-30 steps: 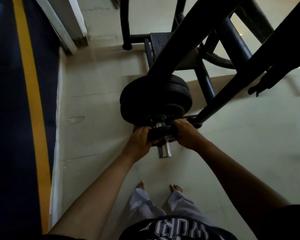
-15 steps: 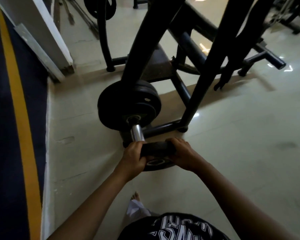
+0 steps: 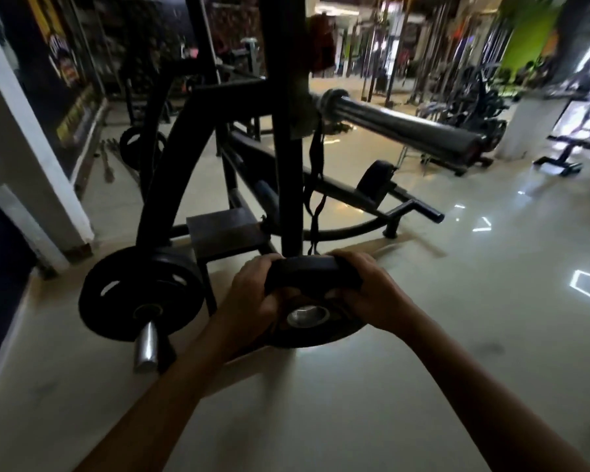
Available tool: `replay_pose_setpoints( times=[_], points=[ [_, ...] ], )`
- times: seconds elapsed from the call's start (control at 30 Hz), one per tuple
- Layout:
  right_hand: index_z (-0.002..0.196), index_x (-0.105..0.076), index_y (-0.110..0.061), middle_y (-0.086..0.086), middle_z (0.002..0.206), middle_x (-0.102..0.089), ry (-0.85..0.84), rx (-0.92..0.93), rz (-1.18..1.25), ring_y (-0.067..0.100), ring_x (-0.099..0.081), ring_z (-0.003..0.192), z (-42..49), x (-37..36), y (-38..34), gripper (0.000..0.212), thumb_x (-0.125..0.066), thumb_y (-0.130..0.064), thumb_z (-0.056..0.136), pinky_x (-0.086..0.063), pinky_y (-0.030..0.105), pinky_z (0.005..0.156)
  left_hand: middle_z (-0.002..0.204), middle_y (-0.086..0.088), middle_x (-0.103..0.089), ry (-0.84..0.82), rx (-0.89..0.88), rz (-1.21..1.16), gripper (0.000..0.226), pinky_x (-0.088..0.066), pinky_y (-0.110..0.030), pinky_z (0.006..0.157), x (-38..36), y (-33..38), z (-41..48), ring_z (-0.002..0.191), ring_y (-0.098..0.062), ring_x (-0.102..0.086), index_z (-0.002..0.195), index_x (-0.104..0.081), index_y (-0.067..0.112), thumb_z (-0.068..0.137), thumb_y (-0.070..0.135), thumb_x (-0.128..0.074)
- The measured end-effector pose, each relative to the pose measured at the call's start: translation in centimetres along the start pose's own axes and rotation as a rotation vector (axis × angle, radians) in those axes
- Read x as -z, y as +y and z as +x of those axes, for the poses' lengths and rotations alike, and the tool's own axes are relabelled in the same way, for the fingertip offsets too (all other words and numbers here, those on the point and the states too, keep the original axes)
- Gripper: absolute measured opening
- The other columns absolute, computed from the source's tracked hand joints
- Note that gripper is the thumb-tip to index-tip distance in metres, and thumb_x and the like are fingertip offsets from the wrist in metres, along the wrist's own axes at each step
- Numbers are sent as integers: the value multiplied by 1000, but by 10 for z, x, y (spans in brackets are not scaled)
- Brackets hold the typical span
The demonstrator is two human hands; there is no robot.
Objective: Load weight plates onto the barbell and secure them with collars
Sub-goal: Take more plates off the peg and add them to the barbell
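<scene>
I hold a black weight plate (image 3: 307, 332) with a steel-ringed centre hole in front of me, in the air, clear of any peg. My left hand (image 3: 252, 298) grips its upper left rim and my right hand (image 3: 368, 294) grips its upper right rim. To the left, black plates (image 3: 140, 294) remain stacked on a low storage peg whose chrome end (image 3: 146, 345) sticks out toward me. Higher up on the rack, the barbell sleeve (image 3: 402, 126) points right and carries no plates. No collar is in view.
The black rack upright (image 3: 286, 131) and its curved frame (image 3: 171, 158) stand directly ahead. A step plate (image 3: 225, 233) and a low padded lever (image 3: 375, 182) sit behind my hands. A white pillar (image 3: 21, 144) stands at left, with glossy floor (image 3: 457, 335) to my right.
The plate came off the chrome peg and has moved right, away from the stack, still in both hands. My view has lifted from the floor to the rack and barbell sleeve.
</scene>
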State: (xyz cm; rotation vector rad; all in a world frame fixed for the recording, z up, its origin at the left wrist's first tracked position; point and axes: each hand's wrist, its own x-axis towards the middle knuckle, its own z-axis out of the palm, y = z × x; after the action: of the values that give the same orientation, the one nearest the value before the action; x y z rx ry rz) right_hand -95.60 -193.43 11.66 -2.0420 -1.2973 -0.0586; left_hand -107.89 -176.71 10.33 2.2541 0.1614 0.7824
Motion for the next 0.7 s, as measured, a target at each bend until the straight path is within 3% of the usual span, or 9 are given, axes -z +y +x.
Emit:
replay_pose_setpoints(
  times=[0.1,0.2,0.27,0.33,0.43,0.47,0.6,0.7],
  points=[
    [124,-46,-12,13,117,-54,68,3,2,24,-50,106,-4,56,6,57,-71,-19,73,-43,28,88,101,2,-53,26,-71,-25,44,-39,-16,82,-15,45,29,96,-14,-52,111,-55,11,71,28,-62],
    [123,-48,-8,9,113,-55,174,55,-54,15,-49,100,-2,104,14,58,-74,-10,71,-35,4,85,103,-3,-56,20,-138,-40,48,-46,-30,84,-26,83,59,96,-18,-55,114,-53,10,72,31,-60],
    [125,-48,-8,8,114,-53,212,97,-77,14,-48,101,3,134,19,59,-74,-9,72,-32,-2,83,104,-5,-57,23,-180,-44,45,-49,-36,83,-32,105,81,95,-19,-57,115,-52,11,75,30,-61],
    [128,-45,-10,8,118,-51,224,103,-95,17,-49,105,10,162,27,60,-72,-10,74,-36,3,84,105,-5,-56,21,-190,-61,38,-50,-36,82,-37,126,103,94,-19,-57,115,-52,11,81,24,-64],
    [128,-44,-8,20,116,-53,250,120,-104,31,-53,106,22,199,38,61,-71,-9,74,-47,32,89,104,-7,-56,-25,-203,-83,33,-51,-28,75,-47,154,132,92,-19,-58,113,-50,9,83,17,-63],
    [128,-45,-6,21,115,-54,260,116,-106,32,-53,106,26,210,39,60,-71,-6,74,-47,32,88,104,-8,-57,-42,-210,-86,33,-51,-27,73,-50,160,142,90,-20,-59,113,-50,8,84,17,-62],
    [124,-46,1,9,107,-52,252,117,-85,19,-51,100,36,241,44,56,-68,4,73,-41,2,79,107,-16,-58,-78,-163,-105,34,-54,-41,77,-65,178,174,90,-26,-60,113,-48,4,83,15,-61],
    [124,-47,3,10,104,-54,248,115,-72,13,-50,95,42,258,54,57,-69,6,71,-39,-2,78,104,-18,-58,-52,-143,-91,35,-53,-47,78,-78,190,190,90,-30,-60,111,-48,3,82,16,-63]
  ],
)
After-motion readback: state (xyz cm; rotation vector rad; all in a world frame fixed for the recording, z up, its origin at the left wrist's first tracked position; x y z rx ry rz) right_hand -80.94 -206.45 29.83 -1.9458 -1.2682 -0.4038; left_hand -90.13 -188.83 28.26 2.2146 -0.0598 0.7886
